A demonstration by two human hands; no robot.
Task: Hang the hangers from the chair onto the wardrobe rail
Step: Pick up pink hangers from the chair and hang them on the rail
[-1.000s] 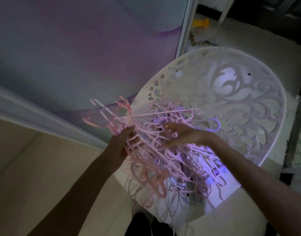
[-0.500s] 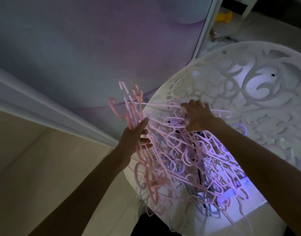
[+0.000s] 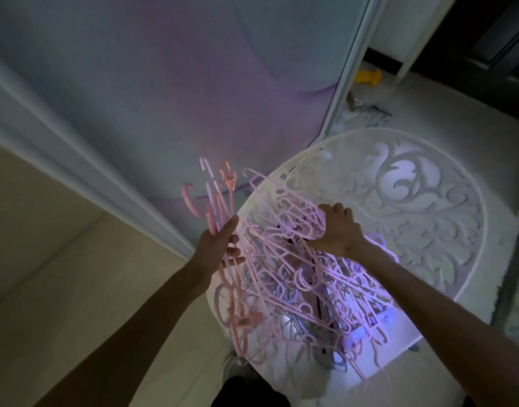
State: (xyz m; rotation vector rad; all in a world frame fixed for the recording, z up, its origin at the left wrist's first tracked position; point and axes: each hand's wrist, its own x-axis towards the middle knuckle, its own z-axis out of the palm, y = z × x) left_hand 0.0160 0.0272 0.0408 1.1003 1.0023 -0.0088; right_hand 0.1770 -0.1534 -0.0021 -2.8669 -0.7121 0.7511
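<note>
A tangled pile of pink plastic hangers [image 3: 296,277] lies on a white chair [image 3: 428,207] with an ornate cut-out back. My left hand [image 3: 220,242] holds a bunch of pink hangers [image 3: 220,201] at the pile's left edge, their hooks sticking up past the seat. My right hand [image 3: 337,227] reaches into the top of the pile, its fingers curled around several hangers. The wardrobe rail is not in view.
A large pale sliding wardrobe door [image 3: 164,83] fills the upper left, with its frame edge [image 3: 349,69] beside the chair. A yellow object [image 3: 368,76] and some metal hangers [image 3: 369,113] lie on the floor behind the chair. Beige floor [image 3: 61,289] lies at the left.
My right hand has moved farther up into the pile and closed on hangers. My left hand has lifted its bunch more upright. The view has shifted.
</note>
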